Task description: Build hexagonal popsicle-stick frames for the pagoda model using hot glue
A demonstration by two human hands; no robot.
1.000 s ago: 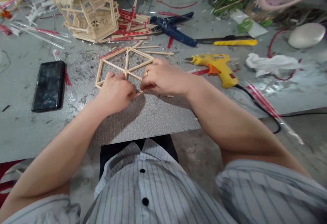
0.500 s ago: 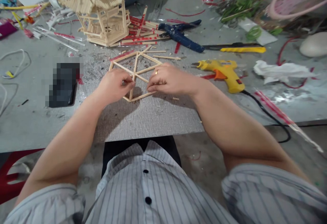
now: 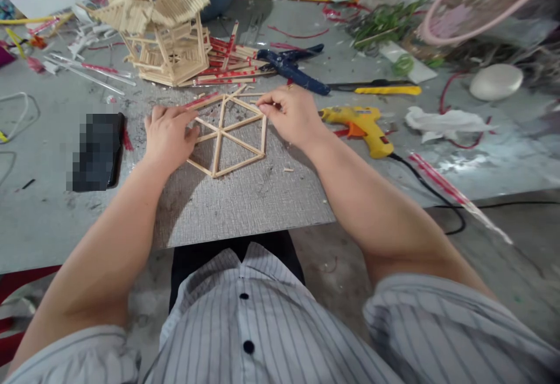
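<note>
A flat hexagonal frame of thin wooden sticks point(image 3: 240, 165), with spokes meeting in its middle, lies on the table. Over its left corner rests my left hand point(image 3: 170, 138), fingers spread and thumb apart, hiding that corner. My right hand point(image 3: 292, 114) is closed in a pinch at the frame's upper right corner, its fingertips on the stick there. Behind the frame stands a small pavilion model of sticks point(image 3: 168, 51) with a tiered roof. A yellow glue gun point(image 3: 371, 133) lies right of my right hand.
Red-marked sticks point(image 3: 231, 69) pile up beside the model, near dark blue pliers point(image 3: 301, 72) and a yellow utility knife point(image 3: 387, 90). A phone point(image 3: 98, 150) lies at left. Crumpled tissue point(image 3: 437, 122), a white egg-shaped object point(image 3: 496, 81) and a black cord point(image 3: 431, 182) are at right.
My hands have moved apart: the left to the frame's left corner, its fingers spreading, the right up to the upper right corner. The frame's centre and lower right side are now uncovered.
</note>
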